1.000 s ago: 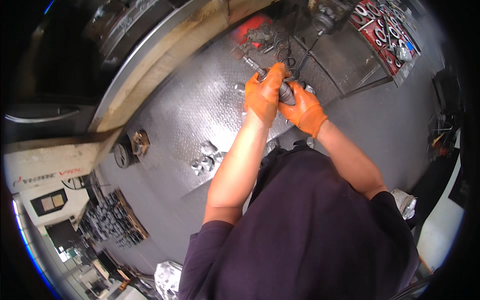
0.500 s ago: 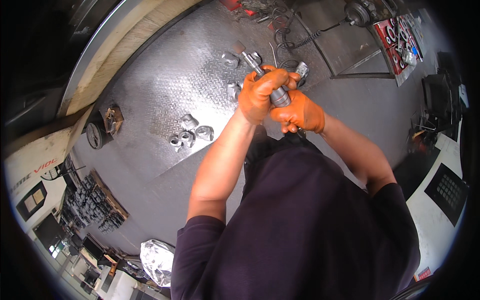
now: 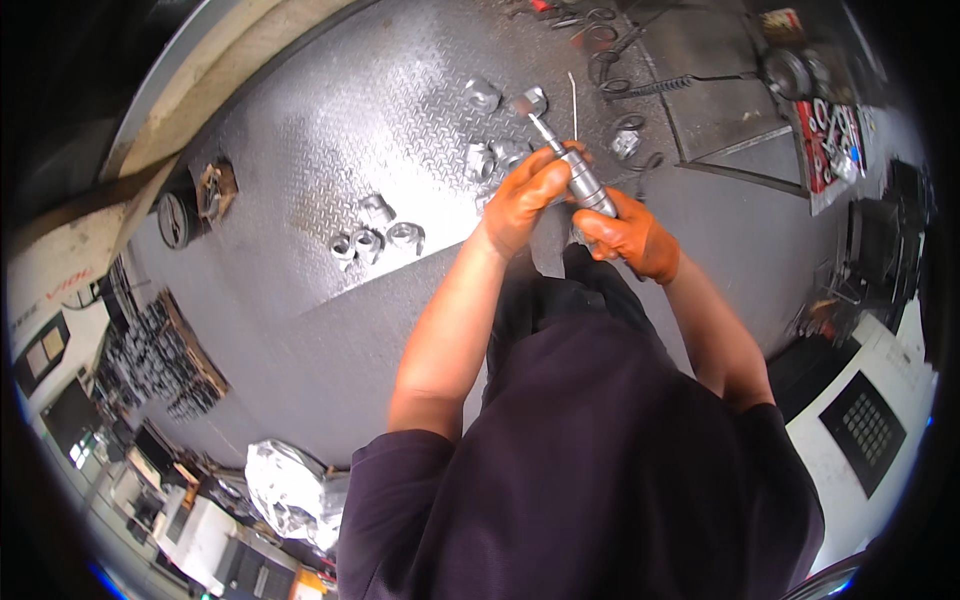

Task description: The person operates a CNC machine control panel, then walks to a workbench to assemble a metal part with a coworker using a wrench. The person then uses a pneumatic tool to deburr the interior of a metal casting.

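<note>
Both hands wear orange gloves. My left hand (image 3: 525, 197) wraps around the front part of a slim silver cylindrical tool (image 3: 585, 182) with a thin shaft at its tip. My right hand (image 3: 632, 236) grips the rear end of the same tool. The tip points up at several small shiny metal parts (image 3: 500, 155) lying on a checker-plate metal surface (image 3: 330, 130). A thin hose runs from the tool toward the top of the view.
Three more shiny metal pieces (image 3: 375, 235) lie left on the plate. A round gauge (image 3: 175, 218) sits at the plate's left edge. Coiled hoses and tools (image 3: 640, 85) lie at the top; a red tray of parts (image 3: 830, 135) at the right. Crumpled foil (image 3: 285, 490) lies on the floor.
The view has shifted, so the plate and parts sit lower and more central. My hands stay on the tool, which now angles with its tip toward the metal parts.
</note>
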The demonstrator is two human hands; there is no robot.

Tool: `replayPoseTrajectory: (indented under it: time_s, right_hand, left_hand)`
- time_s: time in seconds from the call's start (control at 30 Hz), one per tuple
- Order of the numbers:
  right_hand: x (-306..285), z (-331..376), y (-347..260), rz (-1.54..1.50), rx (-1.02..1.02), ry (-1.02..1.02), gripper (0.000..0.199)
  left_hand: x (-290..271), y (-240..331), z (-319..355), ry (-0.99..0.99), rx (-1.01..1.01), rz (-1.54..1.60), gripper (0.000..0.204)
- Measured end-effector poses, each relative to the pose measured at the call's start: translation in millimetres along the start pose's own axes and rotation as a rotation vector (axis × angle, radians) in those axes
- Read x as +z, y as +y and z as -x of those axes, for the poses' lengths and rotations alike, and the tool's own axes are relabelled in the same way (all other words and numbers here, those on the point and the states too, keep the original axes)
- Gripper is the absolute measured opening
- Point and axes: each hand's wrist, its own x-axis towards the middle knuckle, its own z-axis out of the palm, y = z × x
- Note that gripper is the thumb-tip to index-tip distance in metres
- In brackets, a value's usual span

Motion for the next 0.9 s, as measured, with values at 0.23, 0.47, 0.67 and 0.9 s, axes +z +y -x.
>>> replayPoseTrajectory:
  time_s: [0.23, 0.47, 0.67, 0.9]
  right_hand:
    - [-58.6, -42.6, 88.2, 0.366, 0.155, 0.386, 0.063]
    - [-121.0, -120.0, 155.6, 0.593, 0.434, 0.289, 0.064]
    - [-168.1, -164.0, 230.3, 0.710, 0.414, 0.182, 0.066]
    - [-197.3, -191.8, 291.9, 0.902, 0.096, 0.032, 0.069]
  left_hand:
    - [-181.3, -210.2, 101.1, 0.801, -0.645, -0.552, 0.075]
    - [-282.5, -329.3, 42.9, 0.899, -0.968, -1.102, 0.104]
    - [-357.8, -409.0, 11.6, 1.062, -0.527, -1.015, 0.097]
    - [-367.5, -384.5, -6.9, 1.067, -0.338, -0.650, 0.073]
